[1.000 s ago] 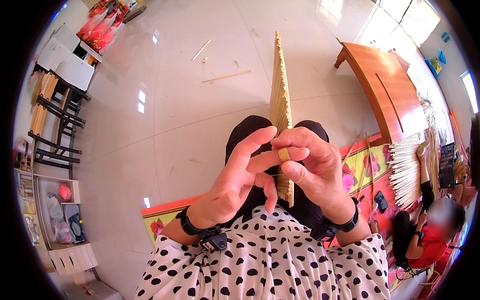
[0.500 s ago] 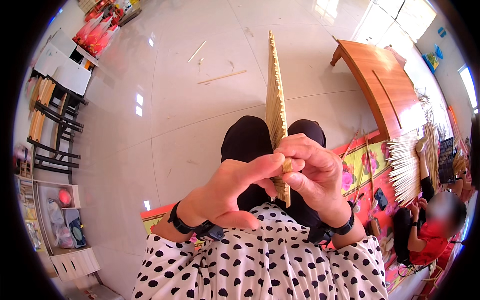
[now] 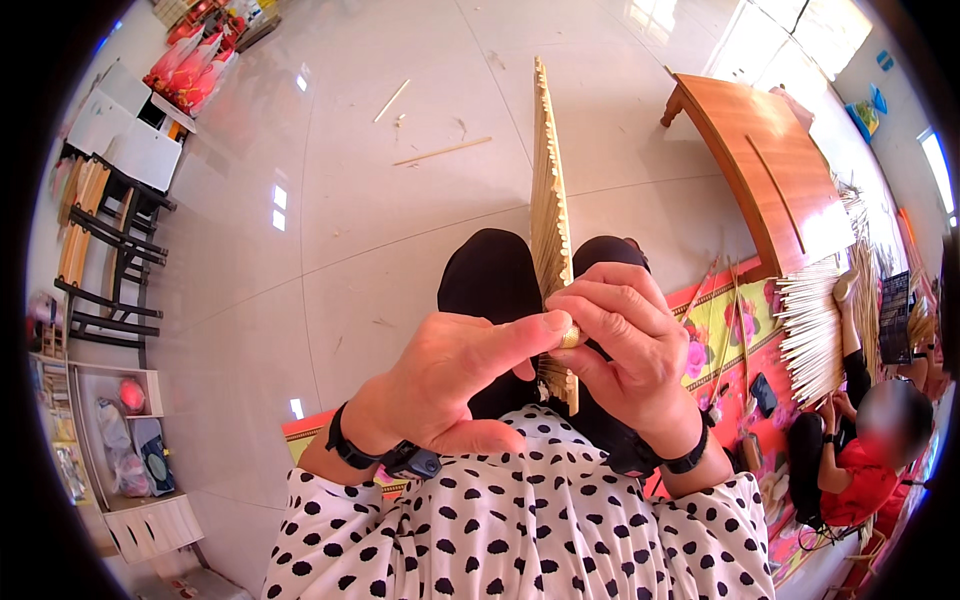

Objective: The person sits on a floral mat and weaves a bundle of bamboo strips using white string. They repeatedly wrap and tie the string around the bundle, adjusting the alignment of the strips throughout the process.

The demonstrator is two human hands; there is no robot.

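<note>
A panel of thin pale sticks (image 3: 552, 190), set side by side, stands on edge between my knees. At its near part, my left hand (image 3: 440, 380) reaches over with the index finger stretched to the panel's top edge. Its thumb is spread away, and its other fingers are partly hidden beside the sticks. My right hand (image 3: 635, 340) is closed at the panel's right side, thumb and fingertips pinched together. Whatever they pinch is hidden. A gold, thimble-like band (image 3: 570, 337) shows among the meeting fingertips; whose finger wears it is unclear.
Loose sticks (image 3: 443, 151) lie on the tiled floor ahead. A wooden table (image 3: 745, 165) stands at the right, with a bundle of sticks (image 3: 808, 335) near it. Another person (image 3: 850, 470) sits at the lower right. Dark chair frames (image 3: 115, 255) stand along the left.
My right fingers have closed in over the gold band, which now shows less. My left hand has shifted slightly, its index finger still at the panel's edge.
</note>
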